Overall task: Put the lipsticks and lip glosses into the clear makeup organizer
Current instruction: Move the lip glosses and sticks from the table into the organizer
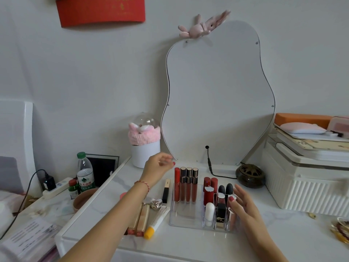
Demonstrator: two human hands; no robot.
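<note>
The clear makeup organizer (186, 223) stands on the white table. Several lip glosses (186, 184) stand upright along its back left wall. Its right slots hold several lipsticks (209, 188), among them a white tube (209, 212) and a black one (221, 212). My right hand (243, 207) rests against the organizer's right side, thumb on a silver-capped tube (231, 210). My left hand (157, 167) hovers behind and left of the glosses, fingers loosely curled, holding nothing. On the table left of the organizer lie a black-and-gold lipstick (166, 190), two gold tubes (139, 219), a silver heart case (156, 203) and a yellow-capped tube (157, 223).
A wavy mirror (217, 95) leans on the wall behind, its cable (210, 165) trailing onto the table. A dark round burner (249, 174) and a ribbed white box (306, 188) stand right. A white pot (145, 154), water bottle (85, 173) and brown bowl (83, 199) stand left.
</note>
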